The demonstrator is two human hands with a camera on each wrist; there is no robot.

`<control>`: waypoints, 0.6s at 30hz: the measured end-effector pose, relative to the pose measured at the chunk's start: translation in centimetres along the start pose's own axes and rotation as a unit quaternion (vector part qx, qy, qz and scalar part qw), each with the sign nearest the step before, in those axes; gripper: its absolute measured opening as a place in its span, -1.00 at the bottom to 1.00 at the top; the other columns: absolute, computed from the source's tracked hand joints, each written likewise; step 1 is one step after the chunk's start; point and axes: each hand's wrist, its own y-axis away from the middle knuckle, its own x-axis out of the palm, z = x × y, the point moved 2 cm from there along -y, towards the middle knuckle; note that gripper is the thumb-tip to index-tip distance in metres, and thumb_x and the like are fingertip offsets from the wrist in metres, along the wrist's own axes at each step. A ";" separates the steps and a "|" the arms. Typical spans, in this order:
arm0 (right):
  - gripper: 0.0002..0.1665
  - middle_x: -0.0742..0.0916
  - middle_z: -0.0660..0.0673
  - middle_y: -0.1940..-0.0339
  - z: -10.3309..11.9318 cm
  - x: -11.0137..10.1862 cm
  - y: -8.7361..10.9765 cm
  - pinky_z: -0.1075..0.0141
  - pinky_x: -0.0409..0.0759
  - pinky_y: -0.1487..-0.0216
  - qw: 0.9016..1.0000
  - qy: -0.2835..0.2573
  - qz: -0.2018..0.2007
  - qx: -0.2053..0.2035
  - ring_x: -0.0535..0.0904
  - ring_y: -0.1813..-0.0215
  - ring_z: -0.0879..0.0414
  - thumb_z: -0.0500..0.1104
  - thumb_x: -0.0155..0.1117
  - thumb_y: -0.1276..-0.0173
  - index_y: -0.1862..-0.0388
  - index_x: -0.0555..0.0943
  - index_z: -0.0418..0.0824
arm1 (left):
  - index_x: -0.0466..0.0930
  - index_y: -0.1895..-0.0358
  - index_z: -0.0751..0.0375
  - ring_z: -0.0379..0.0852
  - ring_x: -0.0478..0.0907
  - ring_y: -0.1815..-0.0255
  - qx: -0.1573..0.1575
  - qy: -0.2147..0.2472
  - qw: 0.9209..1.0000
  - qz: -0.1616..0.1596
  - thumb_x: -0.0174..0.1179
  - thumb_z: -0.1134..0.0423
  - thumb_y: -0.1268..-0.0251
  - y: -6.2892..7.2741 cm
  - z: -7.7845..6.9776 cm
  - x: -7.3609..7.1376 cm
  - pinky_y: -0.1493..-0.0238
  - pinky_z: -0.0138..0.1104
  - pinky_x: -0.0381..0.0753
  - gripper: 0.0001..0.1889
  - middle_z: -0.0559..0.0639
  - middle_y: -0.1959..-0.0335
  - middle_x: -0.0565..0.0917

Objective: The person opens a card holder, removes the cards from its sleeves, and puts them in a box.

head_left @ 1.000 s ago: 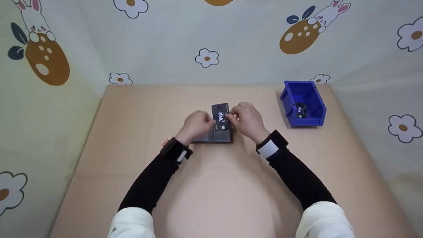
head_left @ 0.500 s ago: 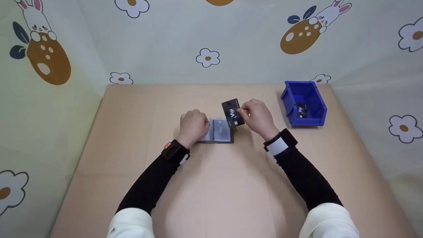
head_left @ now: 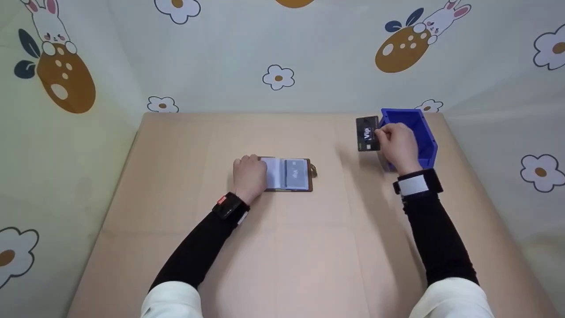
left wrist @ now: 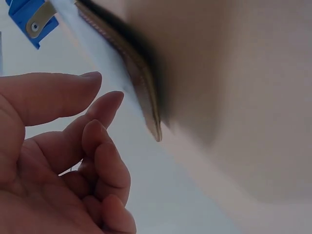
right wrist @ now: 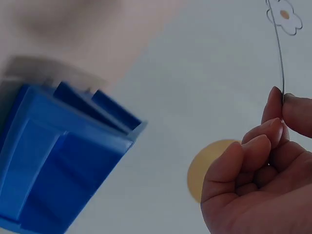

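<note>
Between thumb and forefinger, my right hand [head_left: 399, 148] pinches a black card [head_left: 365, 126] marked "Vip" by its right edge. The card is held up just left of the blue bin [head_left: 429, 143], and the hand overlaps that bin in the head view. Edge-on in the right wrist view, the card [right wrist: 280, 53] is a thin line. A card holder [head_left: 296, 176] lies spread with clear sleeves, a pale "Vip" print showing in one. My left hand [head_left: 250, 176] is at its left side; in the left wrist view its fingers are loosely bent, holding nothing, beside the holder's edge [left wrist: 146, 92].
A brown table [head_left: 282, 247] spreads under both arms. A brown clasp strap [head_left: 314, 171] sticks out at the holder's right side. A patterned cloth [head_left: 220, 57] hangs behind the table. The right hand hides part of the bin's inside.
The right hand has lifted the card off the card holder and carried it right, up to the bin. The left hand has drawn back slightly left, so more of the holder shows.
</note>
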 end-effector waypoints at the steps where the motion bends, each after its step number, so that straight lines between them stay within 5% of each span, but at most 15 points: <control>1: -0.69 0.59 -0.26 0.27 -0.6 -0.4 -0.1 0.04 0.37 0.12 1.000 0.003 -0.003 0.009 0.47 0.19 -0.13 -0.14 0.15 -0.50 0.23 0.64 -0.41 | 0.69 0.40 0.29 0.14 0.51 0.24 0.003 -0.002 1.000 0.000 0.15 0.42 -0.16 0.0 0.0 0.1 0.20 -0.06 0.38 -0.89 0.18 0.26 0.63; 9: -0.55 0.61 -0.31 0.22 -4.9 -3.5 -1.0 0.07 0.36 0.22 0.995 0.023 0.002 0.095 0.49 0.19 -0.16 -0.02 0.01 -0.56 0.08 0.59 -0.43 | 0.68 0.42 0.28 0.13 0.49 0.26 0.008 -0.009 1.000 -0.014 0.14 0.44 -0.16 0.0 0.0 0.5 0.21 -0.07 0.35 -0.88 0.17 0.29 0.61; 18: -0.55 0.64 -0.45 0.04 -8.9 -4.8 -1.4 -0.15 0.39 -0.01 0.985 0.048 -0.014 0.164 0.52 0.03 -0.32 -0.07 -0.05 -0.57 0.02 0.57 -0.47 | 0.69 0.36 0.30 0.13 0.50 0.23 0.013 -0.021 1.000 -0.014 0.15 0.44 -0.16 0.1 -0.1 0.6 0.21 -0.07 0.38 -0.89 0.20 0.27 0.61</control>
